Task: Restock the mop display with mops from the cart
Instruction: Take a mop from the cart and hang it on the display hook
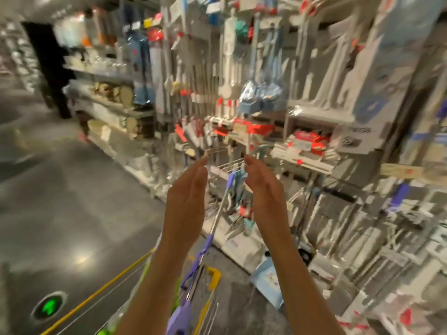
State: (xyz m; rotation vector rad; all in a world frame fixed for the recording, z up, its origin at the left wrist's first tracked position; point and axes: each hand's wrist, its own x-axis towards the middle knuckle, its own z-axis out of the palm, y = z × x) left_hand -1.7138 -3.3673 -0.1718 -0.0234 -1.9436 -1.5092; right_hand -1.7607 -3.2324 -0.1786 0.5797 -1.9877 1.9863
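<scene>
A: Where's the mop?

B: The purple-handled mop (212, 228) stands in the cart (215, 274) at six o'clock, its pole leaning up toward twelve between both arms, touched by neither.

A: And the hands?

B: The left hand (187, 197) and right hand (263, 189) are raised, palms facing, fingers spread, holding nothing.

A: Which step?

B: Likely between mops. Next, I'd judge, gripping that pole and lifting it toward the blurred mop display (242, 105) at one o'clock.
</scene>
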